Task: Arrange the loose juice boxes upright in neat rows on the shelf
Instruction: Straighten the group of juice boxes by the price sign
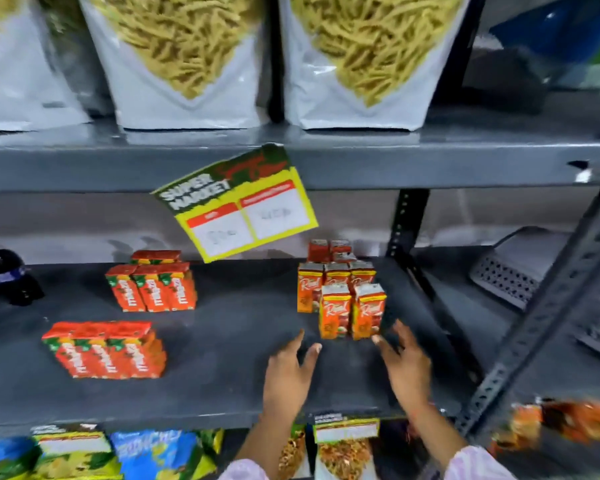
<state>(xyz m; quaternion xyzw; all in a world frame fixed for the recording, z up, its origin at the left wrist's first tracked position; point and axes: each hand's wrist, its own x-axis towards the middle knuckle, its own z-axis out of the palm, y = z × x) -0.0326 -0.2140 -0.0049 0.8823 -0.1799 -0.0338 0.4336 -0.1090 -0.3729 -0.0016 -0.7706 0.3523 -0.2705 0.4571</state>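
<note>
Bare and empty, both hands hover open over the dark shelf (222,341), fingers spread, gripping nothing. The left hand (288,372) and the right hand (406,365) flank the near edge of the orange juice boxes (340,292), which lie straight ahead and slightly up-frame, towards the back of the shelf. The right hand's fingertips sit just beside the lower corner of the front-right box (368,311), though I cannot tell if they touch; the left hand is a little further off, below the front-left box (335,311). So the right hand is nearer.

These boxes stand upright, long axis vertical, in short rows: two in front, three behind, more at the back. Their fronts read "Real" in slanted script. Any coming move probably turns on closing in from both sides to square the front pair.

Further left stand two clusters of red cartons (153,289), also upright; their sideways lettering is too blurred to read surely. Above hangs a yellow-green price sign (236,202) reading "SUPER MARKET", its handwritten prices illegible.
</note>
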